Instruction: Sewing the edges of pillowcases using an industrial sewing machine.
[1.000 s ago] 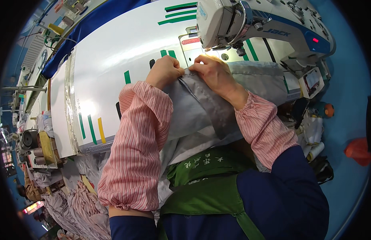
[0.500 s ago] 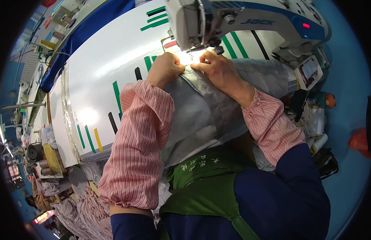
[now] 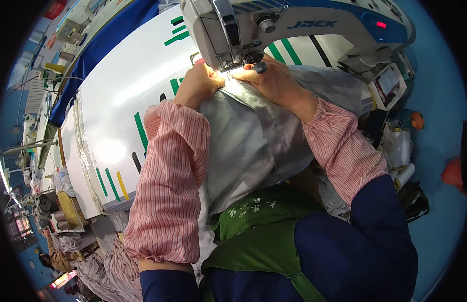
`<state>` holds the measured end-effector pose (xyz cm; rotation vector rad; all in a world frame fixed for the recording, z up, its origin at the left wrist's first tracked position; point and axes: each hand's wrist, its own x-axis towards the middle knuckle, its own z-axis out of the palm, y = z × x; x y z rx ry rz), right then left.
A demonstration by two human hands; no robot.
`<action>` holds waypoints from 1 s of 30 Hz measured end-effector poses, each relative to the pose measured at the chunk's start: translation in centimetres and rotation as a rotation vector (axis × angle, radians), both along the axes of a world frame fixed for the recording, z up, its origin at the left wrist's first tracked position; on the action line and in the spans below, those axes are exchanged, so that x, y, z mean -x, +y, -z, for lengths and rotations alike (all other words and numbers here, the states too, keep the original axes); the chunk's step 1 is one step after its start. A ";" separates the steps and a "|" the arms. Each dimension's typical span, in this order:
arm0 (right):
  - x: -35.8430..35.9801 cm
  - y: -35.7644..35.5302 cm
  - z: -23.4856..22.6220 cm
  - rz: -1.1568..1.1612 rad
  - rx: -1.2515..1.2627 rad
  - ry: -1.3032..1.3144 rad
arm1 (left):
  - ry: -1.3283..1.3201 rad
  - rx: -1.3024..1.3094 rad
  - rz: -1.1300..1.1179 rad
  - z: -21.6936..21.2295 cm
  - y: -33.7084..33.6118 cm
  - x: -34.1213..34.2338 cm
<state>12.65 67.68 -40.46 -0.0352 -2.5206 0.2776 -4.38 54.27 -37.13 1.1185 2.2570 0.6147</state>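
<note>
Grey fabric lies across the white sewing table and hangs down toward my lap. My left hand presses the fabric's left edge just beside the needle area. Fingers flat, my right hand rests on the fabric directly in front of the presser foot, pinning a folded seam. A white and blue sewing machine stands over both hands, its needle head lit above the seam. Striped pink sleeve covers are on both my forearms.
Green, black and yellow tape marks run along the table's left part. A blue cloth lies at its far edge. A control box and thread cones sit at the right. Piles of fabric lie at the lower left.
The view has moved closer to the machine head. Both hands have pushed the grey fabric forward under the needle area and stay pressed on it.
</note>
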 end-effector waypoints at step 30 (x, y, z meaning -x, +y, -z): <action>0.2 0.2 -1.2 0.013 -0.012 -0.066 | 0.191 -0.058 -0.016 -0.1 -0.6 -0.7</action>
